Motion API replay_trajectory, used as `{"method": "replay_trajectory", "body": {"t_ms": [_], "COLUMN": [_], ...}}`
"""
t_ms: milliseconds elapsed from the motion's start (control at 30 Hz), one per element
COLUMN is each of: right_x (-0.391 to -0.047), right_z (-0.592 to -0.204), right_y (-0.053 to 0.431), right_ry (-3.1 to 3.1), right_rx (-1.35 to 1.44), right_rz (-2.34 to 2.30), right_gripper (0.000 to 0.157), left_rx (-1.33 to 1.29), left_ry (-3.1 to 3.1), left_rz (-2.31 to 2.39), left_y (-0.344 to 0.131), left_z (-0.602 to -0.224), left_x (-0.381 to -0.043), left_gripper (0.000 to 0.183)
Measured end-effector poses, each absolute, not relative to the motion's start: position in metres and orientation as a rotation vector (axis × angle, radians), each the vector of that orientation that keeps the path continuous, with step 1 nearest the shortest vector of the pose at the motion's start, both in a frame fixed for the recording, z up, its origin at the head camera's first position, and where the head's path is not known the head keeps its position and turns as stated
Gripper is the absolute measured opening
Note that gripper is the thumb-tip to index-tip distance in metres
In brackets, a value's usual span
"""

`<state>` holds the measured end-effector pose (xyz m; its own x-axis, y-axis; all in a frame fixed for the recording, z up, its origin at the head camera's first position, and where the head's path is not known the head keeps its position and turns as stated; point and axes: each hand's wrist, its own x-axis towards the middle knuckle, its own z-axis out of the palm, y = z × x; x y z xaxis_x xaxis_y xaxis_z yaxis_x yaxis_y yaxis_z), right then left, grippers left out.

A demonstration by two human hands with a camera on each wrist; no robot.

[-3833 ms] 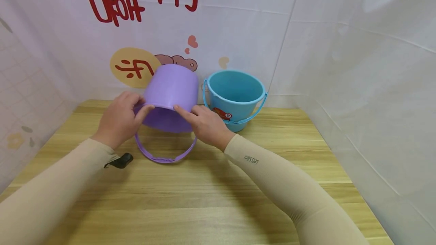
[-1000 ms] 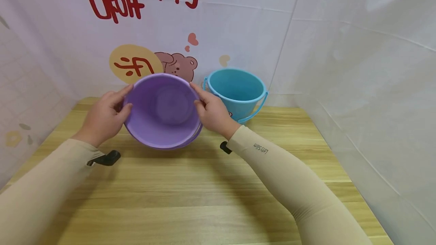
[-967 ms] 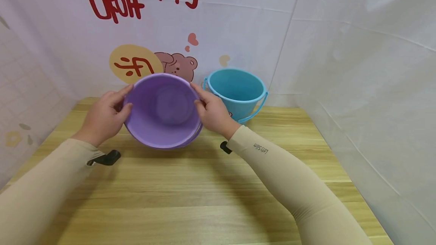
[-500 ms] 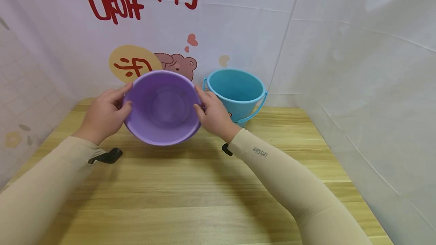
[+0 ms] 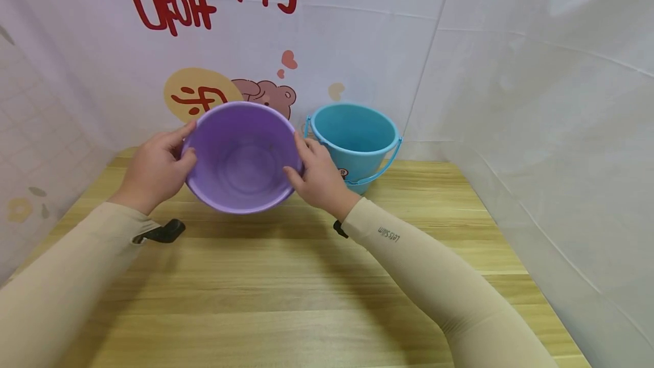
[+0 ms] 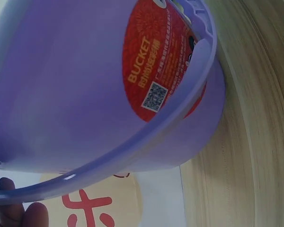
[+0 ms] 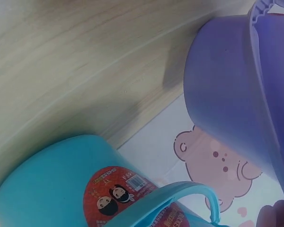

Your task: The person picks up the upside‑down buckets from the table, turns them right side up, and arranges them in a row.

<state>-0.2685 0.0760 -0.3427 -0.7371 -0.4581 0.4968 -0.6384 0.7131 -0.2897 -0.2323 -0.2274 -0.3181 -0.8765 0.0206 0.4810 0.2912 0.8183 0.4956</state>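
A purple bucket (image 5: 247,163) is tilted so that its mouth faces me in the head view; whether its base touches the table I cannot tell. My left hand (image 5: 155,169) grips its rim at the left, thumb at the edge of the mouth. On the opposite side my right hand (image 5: 322,178) pinches the rim between thumb and fingers. A red label (image 6: 149,66) marked "BUCKET" and a purple handle (image 6: 132,146) lying along the outer wall show in the left wrist view. Behind my right hand a light blue bucket (image 5: 352,162) stands upright.
The wooden table (image 5: 255,300) extends in front of both buckets. A printed white cloth (image 5: 368,44) hangs at the back, close behind them, and continues along both sides. The blue bucket carries a red label (image 7: 111,194) and a lowered handle (image 7: 168,196).
Earlier the purple bucket was tipped mouth-down with its handle hanging; it has turned so its mouth faces me. Over the last second it tilts and rises slightly, both hands staying on the rim.
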Motion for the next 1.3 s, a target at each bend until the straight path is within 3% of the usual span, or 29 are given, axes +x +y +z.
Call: {"method": "replay_trajectory", "body": {"t_ms": [400, 1300], "right_x": [-0.265, -0.251], "right_z": [-0.353, -0.352], "right_y": [0.074, 0.063], "right_ry": [-2.59, -2.626], "right_rx": [0.796, 0.705], "right_rz": [0.573, 0.595], "right_gripper": [0.112, 0.112], "left_rx": [-0.191, -0.056], "left_ry": [-2.625, -2.678], "left_rz": [-0.806, -0.913], "left_y": [-0.229, -0.226], "left_z": [-0.316, -0.311], "left_x": [-0.233, -0.228], "left_gripper": [0.053, 0.053]}}
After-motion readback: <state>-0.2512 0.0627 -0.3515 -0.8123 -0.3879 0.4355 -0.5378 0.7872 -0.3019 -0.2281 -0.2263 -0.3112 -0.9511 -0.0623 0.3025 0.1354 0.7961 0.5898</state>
